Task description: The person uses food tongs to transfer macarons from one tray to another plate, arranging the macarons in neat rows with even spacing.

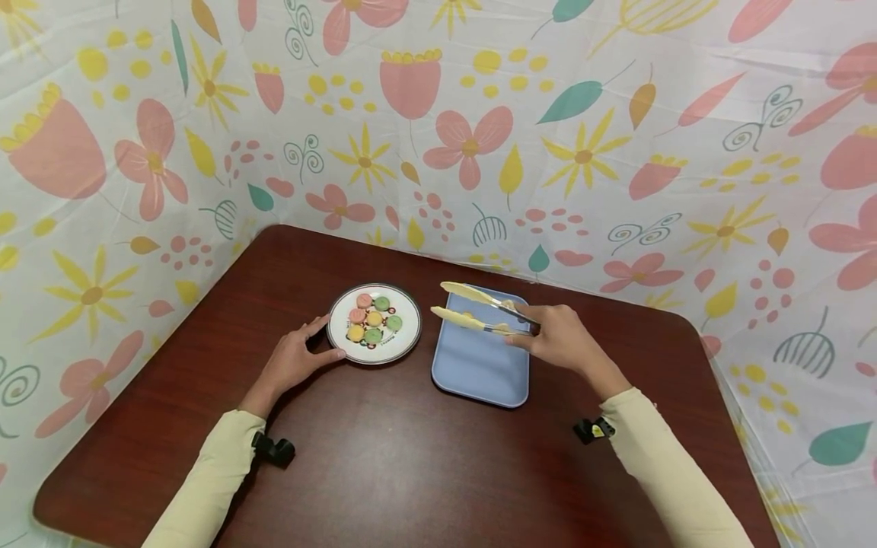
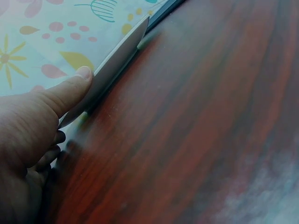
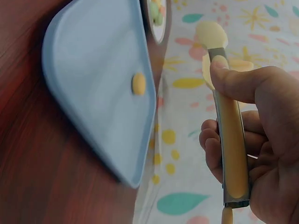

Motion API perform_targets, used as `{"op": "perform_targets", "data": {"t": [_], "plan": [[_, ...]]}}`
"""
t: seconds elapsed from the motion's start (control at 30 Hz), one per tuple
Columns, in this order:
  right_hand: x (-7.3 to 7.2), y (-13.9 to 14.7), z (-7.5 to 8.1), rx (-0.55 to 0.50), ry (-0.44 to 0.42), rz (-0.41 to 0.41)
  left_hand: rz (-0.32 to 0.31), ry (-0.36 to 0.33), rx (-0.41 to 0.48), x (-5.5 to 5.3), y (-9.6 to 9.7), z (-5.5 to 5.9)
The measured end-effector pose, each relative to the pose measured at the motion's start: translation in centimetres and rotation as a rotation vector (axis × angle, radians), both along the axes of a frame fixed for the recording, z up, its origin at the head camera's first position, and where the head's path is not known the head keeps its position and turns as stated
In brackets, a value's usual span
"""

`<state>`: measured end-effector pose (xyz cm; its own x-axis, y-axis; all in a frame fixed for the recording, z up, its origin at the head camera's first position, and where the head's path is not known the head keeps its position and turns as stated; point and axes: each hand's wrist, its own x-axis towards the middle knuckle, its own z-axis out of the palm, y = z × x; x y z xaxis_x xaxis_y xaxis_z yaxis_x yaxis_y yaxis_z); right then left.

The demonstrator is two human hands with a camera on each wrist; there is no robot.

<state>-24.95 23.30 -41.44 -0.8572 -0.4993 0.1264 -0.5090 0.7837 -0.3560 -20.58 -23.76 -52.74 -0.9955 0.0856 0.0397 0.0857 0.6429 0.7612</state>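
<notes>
My left hand [image 1: 291,361] holds the near-left rim of a white plate [image 1: 400,344], thumb on the rim and fingers at its edge. Several small round macaron-like pieces [image 1: 373,318] in pink, yellow and green lie on it. In my right hand [image 1: 563,335] are metal tongs [image 3: 232,144] with pale yellow tips, gripped along the handle. Their two arms stand apart over the far part of a blue tray [image 1: 479,373], pointing toward the plate, with nothing between the tips. One yellow round piece [image 3: 138,84] sits in the tray; the tongs partly cover it in the head view.
The dark brown wooden table [image 1: 397,472] carries the plate on the left and the tray to its right, a narrow gap between them. A flower-patterned cloth [image 1: 479,114] hangs behind the table and along its sides.
</notes>
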Motion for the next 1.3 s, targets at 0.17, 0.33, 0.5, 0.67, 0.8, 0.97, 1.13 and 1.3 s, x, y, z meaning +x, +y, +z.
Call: {"op": "perform_targets", "data": {"t": [0.17, 0.33, 0.5, 0.67, 0.8, 0.97, 1.13, 1.3], "plan": [[0.0, 1.7, -0.6, 0.020, -0.014, -0.036, 0.003, 0.001, 0.000, 0.1, 0.1, 0.1], [-0.1, 2.5, -1.6, 0.047, -0.060, -0.086, 0.002, 0.004, 0.001, 0.1, 0.1, 0.2], [-0.3, 3.0, -2.8, 0.043, -0.053, -0.086, 0.004, 0.005, 0.001, 0.1, 0.1, 0.2], [-0.5, 3.5, -4.0, 0.053, -0.055, -0.087, 0.003, 0.005, 0.001, 0.1, 0.1, 0.2], [-0.5, 3.6, -4.6, 0.062, -0.064, -0.092, 0.002, 0.004, 0.001, 0.1, 0.1, 0.2], [-0.5, 3.5, -4.8, 0.079, -0.079, -0.097, 0.001, 0.001, 0.007, 0.1, 0.0, 0.2], [-0.5, 3.2, -5.0, 0.095, -0.110, -0.121, 0.002, -0.006, 0.005, 0.1, -0.1, 0.2], [-0.4, 3.3, -5.1, 0.097, -0.125, -0.131, -0.001, -0.008, 0.002, 0.1, 0.0, 0.2]]}}
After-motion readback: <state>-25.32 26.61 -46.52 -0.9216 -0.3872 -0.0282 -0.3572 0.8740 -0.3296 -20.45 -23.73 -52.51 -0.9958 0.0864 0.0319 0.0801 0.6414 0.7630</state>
